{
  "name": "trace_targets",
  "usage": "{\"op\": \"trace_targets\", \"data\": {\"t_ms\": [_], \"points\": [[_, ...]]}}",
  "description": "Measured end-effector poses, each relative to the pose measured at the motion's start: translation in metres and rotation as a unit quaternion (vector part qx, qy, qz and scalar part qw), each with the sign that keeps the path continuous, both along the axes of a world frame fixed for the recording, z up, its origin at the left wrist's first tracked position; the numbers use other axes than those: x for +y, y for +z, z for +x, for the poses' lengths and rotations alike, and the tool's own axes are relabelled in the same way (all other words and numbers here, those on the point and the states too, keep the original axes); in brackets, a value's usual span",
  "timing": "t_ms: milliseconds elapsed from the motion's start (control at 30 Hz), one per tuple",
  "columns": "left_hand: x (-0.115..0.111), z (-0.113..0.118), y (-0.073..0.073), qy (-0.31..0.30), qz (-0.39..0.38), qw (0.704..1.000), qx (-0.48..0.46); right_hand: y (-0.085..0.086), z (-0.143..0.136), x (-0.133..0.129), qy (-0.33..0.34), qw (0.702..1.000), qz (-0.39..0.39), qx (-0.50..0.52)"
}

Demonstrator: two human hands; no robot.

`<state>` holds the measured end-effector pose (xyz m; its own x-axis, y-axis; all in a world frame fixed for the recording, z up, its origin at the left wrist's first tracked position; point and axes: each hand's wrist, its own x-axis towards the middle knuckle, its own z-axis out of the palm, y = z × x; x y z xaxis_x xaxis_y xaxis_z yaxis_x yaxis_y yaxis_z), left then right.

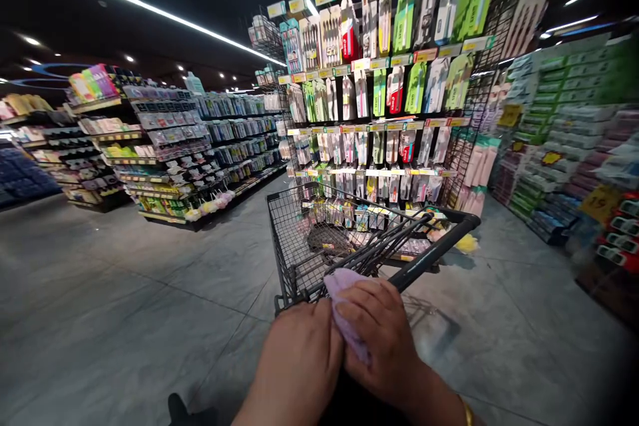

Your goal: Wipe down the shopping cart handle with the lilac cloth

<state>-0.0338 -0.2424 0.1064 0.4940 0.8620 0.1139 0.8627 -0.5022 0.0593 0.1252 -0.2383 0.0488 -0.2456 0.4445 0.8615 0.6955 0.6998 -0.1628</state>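
A black wire shopping cart [294, 233] stands just ahead, its thick handle bar [434, 253] slanting up to the right. My right hand [382, 339] is closed on a folded light purple cloth [344, 279], right at the near part of the handle. Beside it, my left hand [299, 353] has its fingers curled down at the near left end of the bar, touching the right hand. The left fingertips are hidden behind the back of the hand, so what they grip does not show clearly. Only a dark folded part is visible in the cart's basket.
A tall rack of packaged toothbrushes [379, 93] rises right behind the cart. Shelves of goods [170, 126] line the left, with grey floor [200, 293] before them. Stacked packs [569, 126] stand on the right. A dark shoe tip [177, 406] shows at the bottom left.
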Motion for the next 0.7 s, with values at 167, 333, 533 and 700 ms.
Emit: {"op": "trace_targets", "data": {"t_ms": [167, 333, 533, 700], "points": [[0.005, 0.0, 0.001, 0.056, -0.05, 0.997, 0.018, -0.01, 0.058, 0.032, -0.047, 0.999, -0.013, -0.011], [0.007, -0.003, 0.005, 0.072, -0.053, 0.996, 0.026, -0.009, 0.055, 0.046, -0.132, 0.989, -0.009, 0.063], [0.011, -0.021, 0.002, 0.075, -0.047, 0.996, 0.016, -0.002, 0.011, 0.033, -0.021, 0.999, -0.006, -0.035], [0.011, -0.036, 0.002, 0.072, -0.047, 0.996, -0.001, -0.01, 0.066, 0.058, -0.091, 0.996, 0.01, -0.004]]}}
